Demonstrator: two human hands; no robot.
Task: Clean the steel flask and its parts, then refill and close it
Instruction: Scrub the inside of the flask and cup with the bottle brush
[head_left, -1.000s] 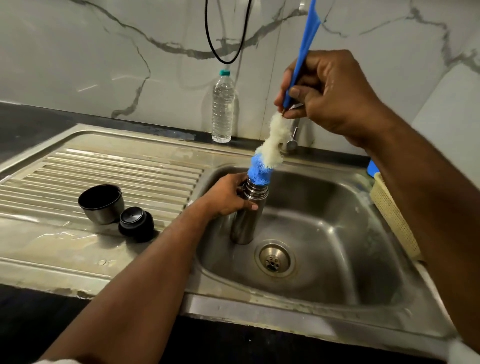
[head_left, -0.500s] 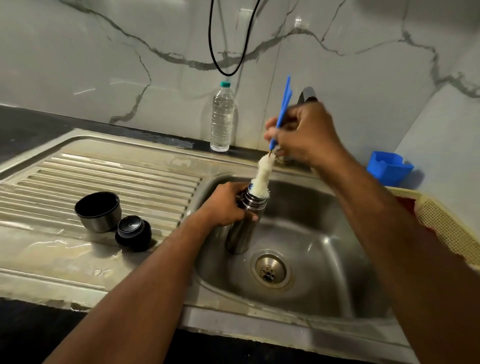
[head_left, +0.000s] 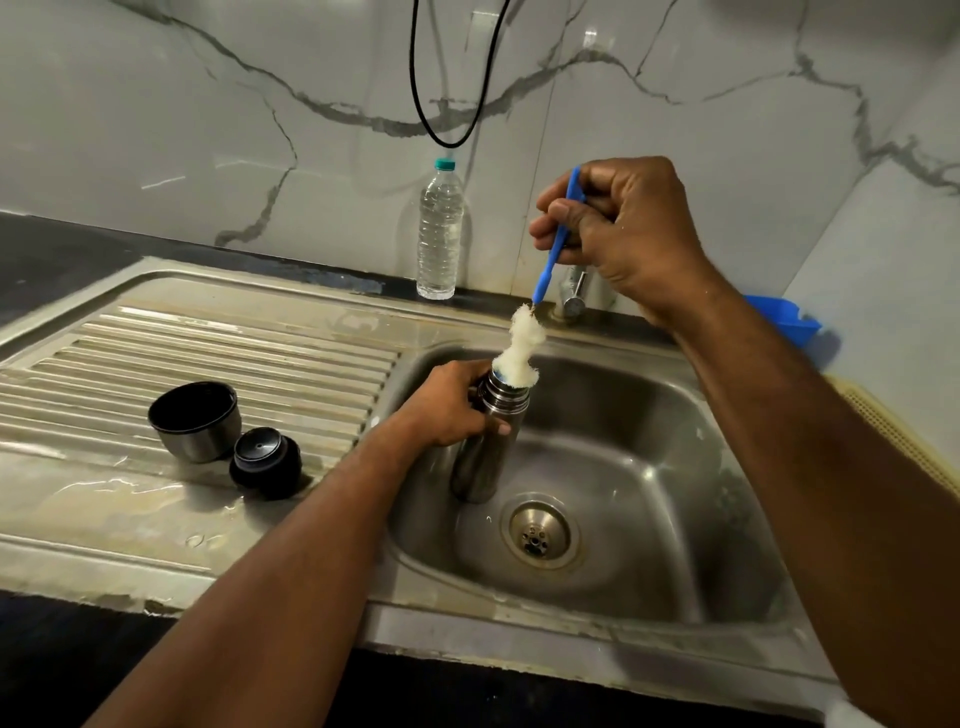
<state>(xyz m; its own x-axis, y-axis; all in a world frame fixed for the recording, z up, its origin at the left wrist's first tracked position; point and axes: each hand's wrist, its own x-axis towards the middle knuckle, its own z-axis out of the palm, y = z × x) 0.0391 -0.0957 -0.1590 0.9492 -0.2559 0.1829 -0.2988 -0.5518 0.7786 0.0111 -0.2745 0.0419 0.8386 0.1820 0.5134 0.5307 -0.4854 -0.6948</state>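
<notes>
Since half a second ago, bottle brush (head_left: 521, 347) rides higher out of steel flask (head_left: 488, 436), standing at sink's (head_left: 675, 415) 9 o'clock. Right hand (head_left: 623, 234) pinches the handle; left hand (head_left: 447, 405) wraps the neck. Interior scrubbing step (cup, stopper await); next likely another plunge.

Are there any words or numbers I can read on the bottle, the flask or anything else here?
None can be read.
Clear plastic water bottle with a teal cap: no label or print shows.
Steel flask in the left hand: plain metal, no brand visible.
Blue-handled bottle brush in the right hand: no marking.
Steel cup lid and black round stopper: no lettering visible.
</notes>
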